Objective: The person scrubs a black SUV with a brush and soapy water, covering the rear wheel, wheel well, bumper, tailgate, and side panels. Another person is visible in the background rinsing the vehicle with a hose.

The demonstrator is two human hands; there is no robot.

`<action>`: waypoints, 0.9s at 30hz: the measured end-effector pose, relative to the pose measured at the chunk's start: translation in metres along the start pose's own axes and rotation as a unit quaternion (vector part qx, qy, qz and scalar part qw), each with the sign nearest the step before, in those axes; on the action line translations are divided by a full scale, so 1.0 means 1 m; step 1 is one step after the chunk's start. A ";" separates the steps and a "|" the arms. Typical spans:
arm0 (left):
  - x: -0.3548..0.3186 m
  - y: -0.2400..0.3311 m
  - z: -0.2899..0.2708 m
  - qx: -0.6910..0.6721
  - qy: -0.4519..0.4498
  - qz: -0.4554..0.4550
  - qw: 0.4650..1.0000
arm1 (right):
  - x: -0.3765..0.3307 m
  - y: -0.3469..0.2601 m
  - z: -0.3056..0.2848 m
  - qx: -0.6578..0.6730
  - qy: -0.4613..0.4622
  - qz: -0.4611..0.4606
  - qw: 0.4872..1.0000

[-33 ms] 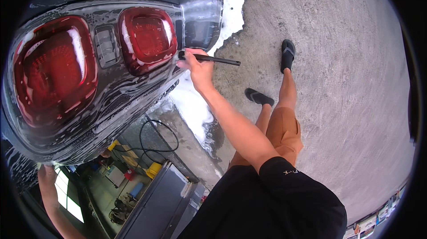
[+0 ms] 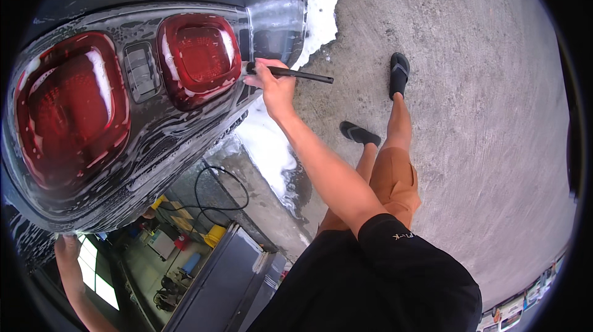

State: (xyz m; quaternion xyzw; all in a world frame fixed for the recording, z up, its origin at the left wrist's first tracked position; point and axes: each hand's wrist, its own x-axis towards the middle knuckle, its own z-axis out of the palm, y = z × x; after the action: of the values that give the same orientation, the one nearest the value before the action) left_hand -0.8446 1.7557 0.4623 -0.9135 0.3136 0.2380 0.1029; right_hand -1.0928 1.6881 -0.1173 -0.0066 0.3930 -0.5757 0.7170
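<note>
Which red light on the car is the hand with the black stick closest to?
The smaller red light, the one further right. The right hand holds the black stick against its edge; the bigger light sits far left.

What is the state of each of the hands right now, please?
Right hand: closed around a thin black brush handle, held against the soapy red tail light.
Left hand: near the picture's lower left edge; grip cannot be told.

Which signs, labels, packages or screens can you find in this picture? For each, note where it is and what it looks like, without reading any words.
Signboards: a row along the lower right rim, small rectangular panels in white, orange and blue, too small to tell more.
Shirt mark: a small pale mark on the black sleeve of the right arm.
Yellow box: lower middle beside the dark cabinet, boxy and plain, its kind unclear.
No screens show.
</note>
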 end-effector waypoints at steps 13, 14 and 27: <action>-0.007 -0.030 0.006 0.047 0.001 0.086 0.995 | 0.106 -0.062 0.018 -0.090 -0.123 0.017 0.988; -0.005 -0.024 0.006 0.058 0.004 0.094 0.994 | 0.088 -0.057 -0.003 -0.131 -0.171 0.061 0.975; -0.012 0.061 0.044 0.097 0.021 0.111 0.989 | -0.005 -0.152 0.088 -0.037 -0.232 0.094 0.968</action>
State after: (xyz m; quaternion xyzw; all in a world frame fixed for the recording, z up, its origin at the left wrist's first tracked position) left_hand -0.9071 1.7297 0.4282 -0.8637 0.4366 0.1970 0.1570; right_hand -1.1670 1.6018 0.0161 -0.1297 0.2362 -0.4738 0.8384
